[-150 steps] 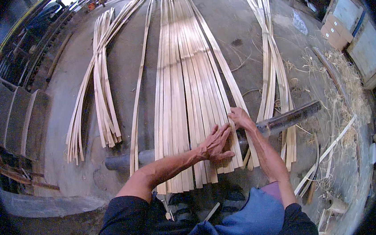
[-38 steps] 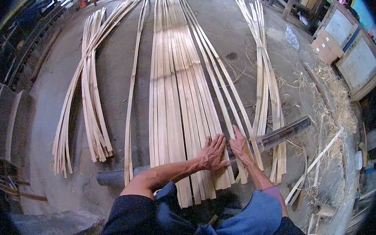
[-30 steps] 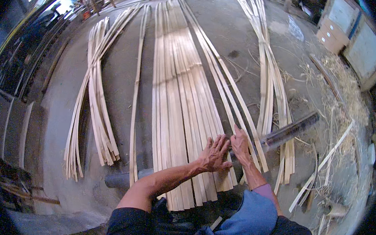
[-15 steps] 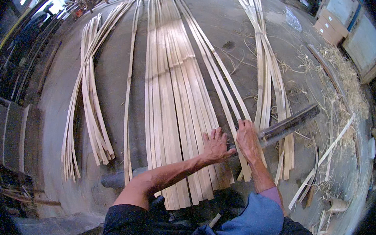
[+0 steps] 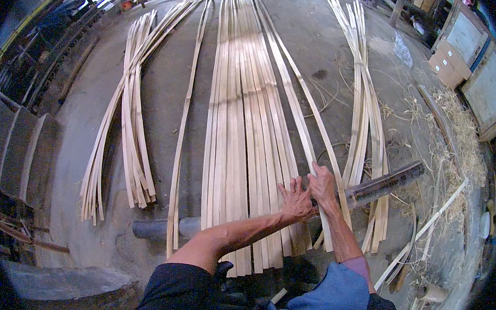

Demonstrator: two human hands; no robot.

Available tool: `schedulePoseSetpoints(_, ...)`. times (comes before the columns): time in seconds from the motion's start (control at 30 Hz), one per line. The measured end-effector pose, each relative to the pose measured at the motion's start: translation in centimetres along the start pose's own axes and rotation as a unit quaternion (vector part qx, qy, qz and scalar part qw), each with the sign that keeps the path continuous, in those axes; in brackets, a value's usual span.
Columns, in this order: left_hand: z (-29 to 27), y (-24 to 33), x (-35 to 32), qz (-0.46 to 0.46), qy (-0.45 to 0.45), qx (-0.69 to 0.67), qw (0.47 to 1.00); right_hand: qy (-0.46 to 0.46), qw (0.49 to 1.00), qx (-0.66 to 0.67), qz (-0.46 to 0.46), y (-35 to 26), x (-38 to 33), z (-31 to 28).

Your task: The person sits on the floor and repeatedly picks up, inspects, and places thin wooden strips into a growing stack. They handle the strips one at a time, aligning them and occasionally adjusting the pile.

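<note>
A wide row of pale, flat bamboo strips (image 5: 224,153) runs lengthwise in front of me, laid side by side across a dark pipe (image 5: 390,180). My left hand (image 5: 297,200) rests on the right edge of the row, its fingers spread over the strips. Close beside it, my right hand (image 5: 323,188) is closed on a single bamboo strip (image 5: 293,114), which slants away to the far end. Another loose strip (image 5: 320,123) lies just to the right of that one. Part of the pipe is hidden under the row and my hands.
Crossed bundles of strips lie at the left (image 5: 132,92) and the right (image 5: 364,106). A narrow pair of strips (image 5: 186,114) stands apart left of the row. Curly shavings (image 5: 460,126) heap along the right, near cardboard boxes (image 5: 449,64). Concrete steps (image 5: 15,146) are at the left.
My right hand has come closer to the left hand, with a strip shifted left toward the row. Fewer loose strips lie between the row and the right bundle. The whole view has turned slightly.
</note>
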State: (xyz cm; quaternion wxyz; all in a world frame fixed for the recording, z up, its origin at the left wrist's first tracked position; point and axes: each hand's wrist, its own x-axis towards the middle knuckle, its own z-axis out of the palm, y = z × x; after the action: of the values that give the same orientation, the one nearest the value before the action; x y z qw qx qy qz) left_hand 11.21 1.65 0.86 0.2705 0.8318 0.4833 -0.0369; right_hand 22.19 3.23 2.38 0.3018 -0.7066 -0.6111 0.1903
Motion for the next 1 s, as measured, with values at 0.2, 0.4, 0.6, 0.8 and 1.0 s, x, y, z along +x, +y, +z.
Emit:
schedulePoseSetpoints(0.2,0.4,-0.7,0.4,0.036,-0.018,0.035,0.999,0.022,0.997,0.016,-0.07,1.0,1.0,2.2)
schedulePoseSetpoints(0.4,-0.9,-4.0,-1.9,0.193,-0.005,0.056,0.98,0.0,0.998,0.058,-0.026,0.4,0.8,3.1)
schedulePoseSetpoints(0.6,-0.7,-5.1,-2.2,0.253,0.039,0.036,0.966,0.103,0.991,0.066,-0.055,-0.5,0.9,2.8)
schedulePoseSetpoints(0.8,-1.3,-4.9,-2.7,0.251,0.036,0.055,0.966,0.139,0.986,0.072,-0.062,-1.4,1.6,0.8)
schedulePoseSetpoints(1.0,-1.5,-4.7,-2.8,0.241,0.03,0.065,0.968,0.078,0.994,0.041,-0.059,1.8,1.4,-0.4)
